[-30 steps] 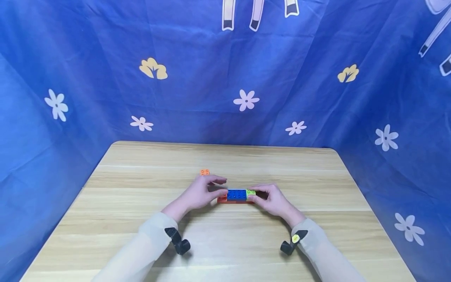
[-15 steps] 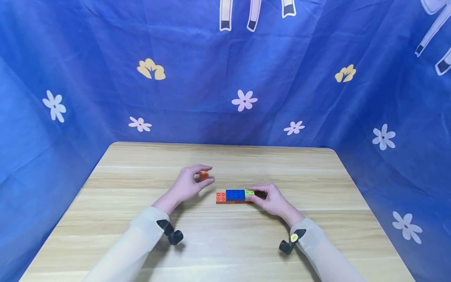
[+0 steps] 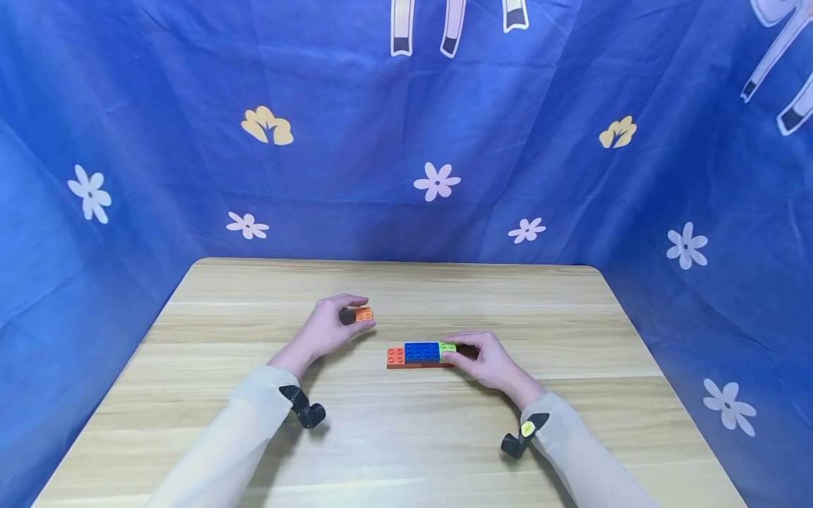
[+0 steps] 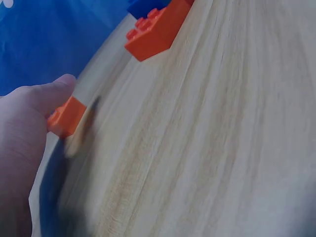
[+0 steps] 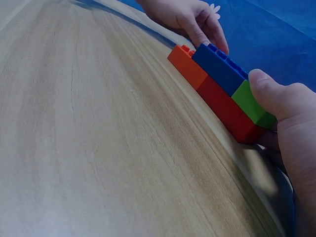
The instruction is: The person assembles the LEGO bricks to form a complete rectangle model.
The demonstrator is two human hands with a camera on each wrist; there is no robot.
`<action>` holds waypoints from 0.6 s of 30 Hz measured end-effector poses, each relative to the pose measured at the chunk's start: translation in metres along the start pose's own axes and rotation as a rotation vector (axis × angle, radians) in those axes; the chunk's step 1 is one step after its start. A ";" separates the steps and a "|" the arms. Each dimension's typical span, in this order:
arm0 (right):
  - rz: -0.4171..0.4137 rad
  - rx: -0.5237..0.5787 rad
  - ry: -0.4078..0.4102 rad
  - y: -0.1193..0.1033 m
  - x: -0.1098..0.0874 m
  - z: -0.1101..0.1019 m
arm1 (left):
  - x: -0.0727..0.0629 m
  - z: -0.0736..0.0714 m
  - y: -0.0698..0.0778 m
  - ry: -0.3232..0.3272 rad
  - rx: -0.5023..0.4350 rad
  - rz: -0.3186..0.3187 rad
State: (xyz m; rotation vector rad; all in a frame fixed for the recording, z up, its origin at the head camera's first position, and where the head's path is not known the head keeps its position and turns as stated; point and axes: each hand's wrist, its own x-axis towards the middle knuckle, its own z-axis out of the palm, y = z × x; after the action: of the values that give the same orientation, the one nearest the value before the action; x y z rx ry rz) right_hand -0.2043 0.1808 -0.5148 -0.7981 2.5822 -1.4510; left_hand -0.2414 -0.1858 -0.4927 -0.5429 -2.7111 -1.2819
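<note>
Left hand (image 3: 326, 327) moved leftward, brick stack (image 3: 422, 352) running sideways

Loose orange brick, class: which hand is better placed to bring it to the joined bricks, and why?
Probably the left hand: it pinches the loose orange brick, near the orange end of the joined bricks. The right hand grips the green brick at the opposite end.

Left wrist view, and the left edge is cropping the left hand (image 4: 20, 131), which is covering part of the small orange brick (image 4: 70, 118); up top, the border is slicing through the blue brick (image 4: 143, 6); over at the right wrist, the right hand (image 5: 296, 116) is masking some of the green brick (image 5: 251, 104); in the head view, the edges are cutting printed legs (image 3: 402, 27) and both sleeves (image 3: 219, 434).
</note>
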 end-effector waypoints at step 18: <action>-0.023 -0.006 0.000 0.003 0.000 -0.001 | 0.009 0.000 -0.012 -0.033 0.051 0.014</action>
State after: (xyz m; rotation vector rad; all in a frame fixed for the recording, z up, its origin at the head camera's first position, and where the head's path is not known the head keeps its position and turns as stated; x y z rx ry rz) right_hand -0.2059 0.1827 -0.5173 -0.8319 2.5873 -1.4498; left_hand -0.2538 -0.1907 -0.4997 -0.5819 -2.7527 -1.2071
